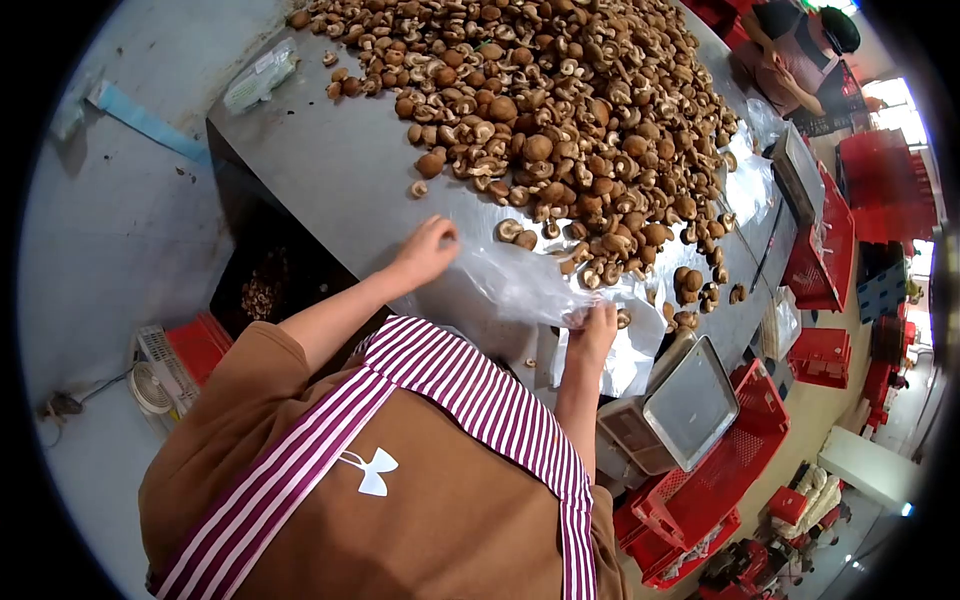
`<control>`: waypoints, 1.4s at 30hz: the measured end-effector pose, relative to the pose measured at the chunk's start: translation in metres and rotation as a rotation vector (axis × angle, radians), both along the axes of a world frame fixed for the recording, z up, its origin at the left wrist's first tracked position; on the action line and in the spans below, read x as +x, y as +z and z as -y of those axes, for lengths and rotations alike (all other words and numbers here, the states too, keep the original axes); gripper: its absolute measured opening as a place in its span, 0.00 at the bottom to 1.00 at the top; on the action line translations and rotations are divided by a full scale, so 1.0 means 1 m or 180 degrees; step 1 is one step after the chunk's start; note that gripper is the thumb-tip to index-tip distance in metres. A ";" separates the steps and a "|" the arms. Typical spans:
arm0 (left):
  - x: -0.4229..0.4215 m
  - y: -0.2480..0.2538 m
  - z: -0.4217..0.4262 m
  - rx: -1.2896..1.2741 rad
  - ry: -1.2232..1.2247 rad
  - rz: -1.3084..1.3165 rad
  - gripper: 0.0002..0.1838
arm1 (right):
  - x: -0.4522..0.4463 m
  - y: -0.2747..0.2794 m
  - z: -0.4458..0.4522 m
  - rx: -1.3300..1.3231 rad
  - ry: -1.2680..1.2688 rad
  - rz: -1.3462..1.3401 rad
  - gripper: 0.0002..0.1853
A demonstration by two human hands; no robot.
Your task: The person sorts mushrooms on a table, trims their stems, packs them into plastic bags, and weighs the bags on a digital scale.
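A clear plastic bag (522,283) is stretched out in front of me over the near edge of the metal table. My left hand (428,250) has its fingers curled on the bag's left end. At the other end, my right hand (597,328) pinches the gathered plastic, its fingertips partly hidden. Beyond the bag rises a big heap of brown shiitake mushrooms (560,120). Two loose mushrooms (515,233) lie just past the bag's upper edge. White plastic sheets (630,345) rest beside my right hand.
Metal trays (692,402) stand at the table's right edge, above a red crate (740,440). Another person (795,60) works across the table at the far right. A crumpled plastic packet (262,76) lies at the far left corner. More red crates (820,357) stand on the floor.
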State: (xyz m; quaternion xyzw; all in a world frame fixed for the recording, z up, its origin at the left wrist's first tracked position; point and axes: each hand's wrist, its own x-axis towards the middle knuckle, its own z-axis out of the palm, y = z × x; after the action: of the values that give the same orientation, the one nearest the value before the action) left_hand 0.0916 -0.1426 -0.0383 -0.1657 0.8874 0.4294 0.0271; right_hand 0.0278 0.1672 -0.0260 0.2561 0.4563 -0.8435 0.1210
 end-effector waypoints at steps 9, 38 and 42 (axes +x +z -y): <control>-0.016 0.068 -0.067 -0.0492 -0.1728 -0.0707 0.19 | 0.025 0.054 0.074 0.2576 0.1901 -0.2020 0.10; 0.031 0.010 -0.010 0.0051 0.0046 -0.0545 0.10 | 0.018 0.010 0.004 0.2928 0.1644 -0.0988 0.10; 0.028 -0.024 0.004 0.0629 0.0829 0.0316 0.09 | 0.034 0.030 0.015 0.1629 0.1826 -0.0567 0.06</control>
State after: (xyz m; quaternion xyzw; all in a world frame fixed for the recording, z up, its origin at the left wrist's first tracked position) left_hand 0.1191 -0.1470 -0.0628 -0.2969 0.8094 0.5057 0.0312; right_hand 0.0621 0.1522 0.0041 0.0659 0.7136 -0.6533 0.2440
